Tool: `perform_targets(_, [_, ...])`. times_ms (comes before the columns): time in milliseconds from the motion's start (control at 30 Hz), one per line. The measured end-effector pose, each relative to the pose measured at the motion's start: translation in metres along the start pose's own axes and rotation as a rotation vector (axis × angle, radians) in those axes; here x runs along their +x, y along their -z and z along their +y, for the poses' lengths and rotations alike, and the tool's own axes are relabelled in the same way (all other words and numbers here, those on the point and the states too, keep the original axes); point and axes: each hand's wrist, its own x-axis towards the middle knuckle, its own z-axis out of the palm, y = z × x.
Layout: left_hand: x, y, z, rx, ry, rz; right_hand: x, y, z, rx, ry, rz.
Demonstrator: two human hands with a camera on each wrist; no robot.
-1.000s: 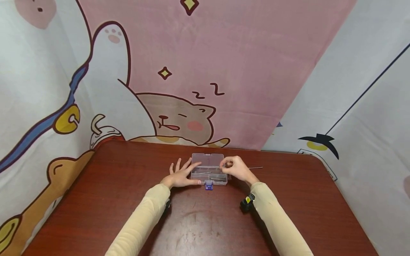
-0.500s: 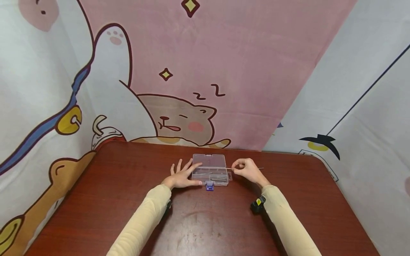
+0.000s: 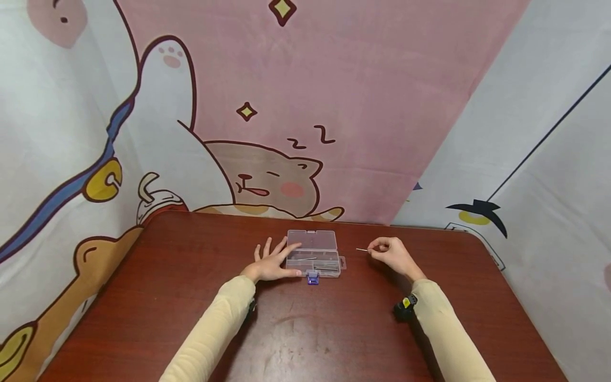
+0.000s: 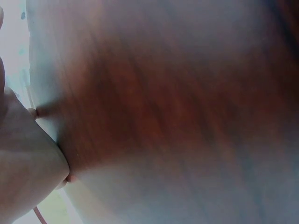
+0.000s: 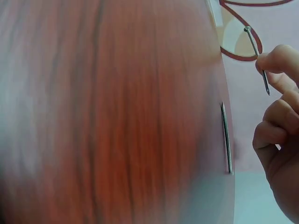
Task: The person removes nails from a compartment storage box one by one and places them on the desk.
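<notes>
A clear plastic compartment box (image 3: 295, 267) stands on the table with its lid (image 3: 312, 240) raised at the back. My left hand (image 3: 270, 265) lies against its left side, fingers spread, the thumb at the front edge and the index finger reaching over the box. To the right of the box, my right hand (image 3: 393, 256) pinches a nail (image 5: 253, 42) between thumb and index finger, its head showing in the right wrist view. Another nail (image 5: 226, 140) lies on the table near that hand; the hand hides it in the head view. Only part of the left hand (image 4: 28, 163) shows in the left wrist view.
One nail (image 3: 305, 259) lies in the box's long compartment and several nails (image 3: 326, 267) in the front right one. A blue latch (image 3: 312, 279) hangs at the box's front. The brown table (image 3: 305, 329) meets a printed cloth (image 3: 363, 106) at its back edge.
My right hand has moved from over the box's right side out to the right, carrying a nail, and now covers the nail on the table. The left hand stays in place.
</notes>
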Motion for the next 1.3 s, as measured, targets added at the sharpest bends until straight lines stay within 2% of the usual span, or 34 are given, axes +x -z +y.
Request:
perform_targets(167, [0.0,0.0,0.001,-0.015,0.0,-0.006,-0.004,0.009,0.009,-0.039,0.002,0.023])
perform_targets(433, [0.0,0.0,0.001,-0.008,-0.001,-0.002,-0.007,0.013,0.024,-0.03,-0.048,0.041])
perform_targets(700, [0.0,0.0,0.001,-0.011,0.003,-0.002,-0.004,0.021,0.033,-0.089,-0.065,-0.008])
perform_targets(900, [0.0,0.0,0.001,-0.016,-0.003,0.0,-0.003,0.025,0.037,-0.123,-0.04,-0.015])
perform_targets(1300, [-0.001,0.0,0.001,-0.005,-0.006,0.004,0.001,0.024,0.033,-0.153,0.008,-0.029])
